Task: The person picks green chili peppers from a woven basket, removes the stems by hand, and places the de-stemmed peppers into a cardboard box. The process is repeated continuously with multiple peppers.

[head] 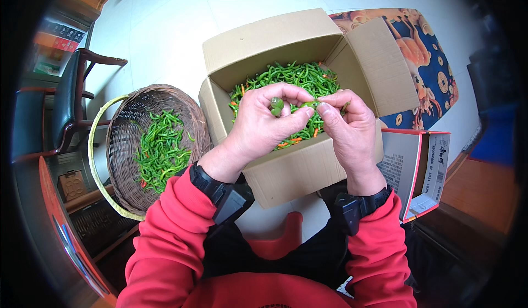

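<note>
Above an open cardboard box my two hands meet at their fingertips. My left hand pinches a green chili pepper between thumb and forefinger, and more green peppers stick up from its curled fingers. My right hand grips the same pinched pepper from the other side, with a thin stem showing by its fingers. Below them, a heap of green chili peppers with a few orange ones fills the bottom of the box. My hands hide part of that heap.
A brown wicker basket with a pale yellow handle holds green peppers at left. A white and red carton stands at right. Behind the box lies a patterned mat. Dark chairs are at far left.
</note>
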Demonstrator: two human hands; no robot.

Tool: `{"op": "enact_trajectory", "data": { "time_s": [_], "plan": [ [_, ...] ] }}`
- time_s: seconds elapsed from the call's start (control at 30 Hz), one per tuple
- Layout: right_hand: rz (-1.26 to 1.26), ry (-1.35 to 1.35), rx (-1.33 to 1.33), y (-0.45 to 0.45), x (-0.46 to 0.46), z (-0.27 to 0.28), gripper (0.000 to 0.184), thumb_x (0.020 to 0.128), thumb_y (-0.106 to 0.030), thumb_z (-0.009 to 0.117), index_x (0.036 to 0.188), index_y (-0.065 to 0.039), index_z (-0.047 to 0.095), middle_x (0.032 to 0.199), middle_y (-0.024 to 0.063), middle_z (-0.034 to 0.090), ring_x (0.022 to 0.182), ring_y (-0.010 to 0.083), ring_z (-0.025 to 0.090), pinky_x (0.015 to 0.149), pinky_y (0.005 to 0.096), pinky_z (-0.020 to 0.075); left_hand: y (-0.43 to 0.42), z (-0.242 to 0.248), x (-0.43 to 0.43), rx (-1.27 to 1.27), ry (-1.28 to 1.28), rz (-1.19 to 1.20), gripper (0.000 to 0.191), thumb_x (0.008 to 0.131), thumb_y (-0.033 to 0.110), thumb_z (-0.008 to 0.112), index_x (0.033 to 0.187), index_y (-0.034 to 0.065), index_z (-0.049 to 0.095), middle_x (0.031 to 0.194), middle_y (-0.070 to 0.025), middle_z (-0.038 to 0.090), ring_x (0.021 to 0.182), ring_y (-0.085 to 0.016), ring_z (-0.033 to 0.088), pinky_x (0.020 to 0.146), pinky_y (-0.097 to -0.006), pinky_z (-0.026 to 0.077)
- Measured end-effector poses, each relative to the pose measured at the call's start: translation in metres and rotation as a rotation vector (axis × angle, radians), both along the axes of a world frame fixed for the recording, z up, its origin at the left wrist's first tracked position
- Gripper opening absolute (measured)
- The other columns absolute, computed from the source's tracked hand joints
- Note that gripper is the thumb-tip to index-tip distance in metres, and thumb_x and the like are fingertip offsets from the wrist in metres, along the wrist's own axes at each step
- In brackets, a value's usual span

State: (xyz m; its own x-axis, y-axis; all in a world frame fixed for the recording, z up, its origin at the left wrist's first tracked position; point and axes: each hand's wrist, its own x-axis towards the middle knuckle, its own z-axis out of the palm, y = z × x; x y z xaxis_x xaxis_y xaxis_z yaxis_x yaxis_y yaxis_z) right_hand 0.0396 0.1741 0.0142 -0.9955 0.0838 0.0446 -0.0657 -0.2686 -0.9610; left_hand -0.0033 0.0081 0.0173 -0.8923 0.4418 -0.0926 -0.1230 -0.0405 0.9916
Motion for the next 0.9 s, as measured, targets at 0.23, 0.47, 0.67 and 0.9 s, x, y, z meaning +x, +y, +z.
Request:
{"op": "enact_trajectory", "data": {
  "time_s": [0.23, 0.47, 0.67, 0.9],
  "plan": [
    [0.089, -0.110, -0.350, -0.002, -0.002, -0.005, 0.003, 0.088, -0.006, 0.061, 0.089, -0.004, 0.059, 0.073, -0.0023, 0.053, 0.058, 0.0026, 0.041, 0.051, 0.0186, 0.0325, 0.002, 0.002, 0.003, 0.083, -0.062, 0.029, 0.015, 0.082, 0.006, 0.068, 0.096, 0.0014, 0.064, 0.071, 0.0051, 0.057, 0.062, -0.001, 0.048, 0.055, -0.0161, 0.039],
    [0.159, -0.149, -0.540, -0.003, -0.003, -0.007, 0.005, 0.090, -0.010, 0.059, 0.089, -0.005, 0.057, 0.071, -0.0013, 0.051, 0.055, 0.0046, 0.040, 0.049, 0.0194, 0.0316, 0.000, 0.005, 0.001, 0.133, -0.049, -0.022, 0.015, 0.083, 0.006, 0.067, 0.097, 0.0010, 0.063, 0.073, 0.0026, 0.059, 0.061, -0.001, 0.050, 0.052, -0.0153, 0.040],
    [0.118, -0.224, -0.755, -0.005, -0.003, 0.001, 0.008, 0.094, -0.012, 0.050, 0.094, -0.004, 0.051, 0.081, 0.0025, 0.053, 0.062, 0.0072, 0.046, 0.051, 0.0193, 0.0375, 0.004, 0.005, 0.000, 0.254, -0.079, -0.052, 0.017, 0.086, 0.007, 0.064, 0.101, 0.0025, 0.059, 0.080, -0.0014, 0.063, 0.056, -0.002, 0.049, 0.047, -0.0152, 0.037],
    [0.057, -0.159, -0.306, -0.001, -0.003, 0.006, 0.014, 0.095, -0.012, 0.049, 0.103, -0.002, 0.055, 0.079, 0.0035, 0.055, 0.060, 0.0066, 0.046, 0.051, 0.0181, 0.0369, 0.004, 0.000, -0.005, 0.160, -0.011, -0.001, 0.018, 0.086, 0.007, 0.065, 0.101, 0.0039, 0.058, 0.083, -0.0024, 0.065, 0.057, -0.001, 0.048, 0.047, -0.0145, 0.037]
  ]
}}
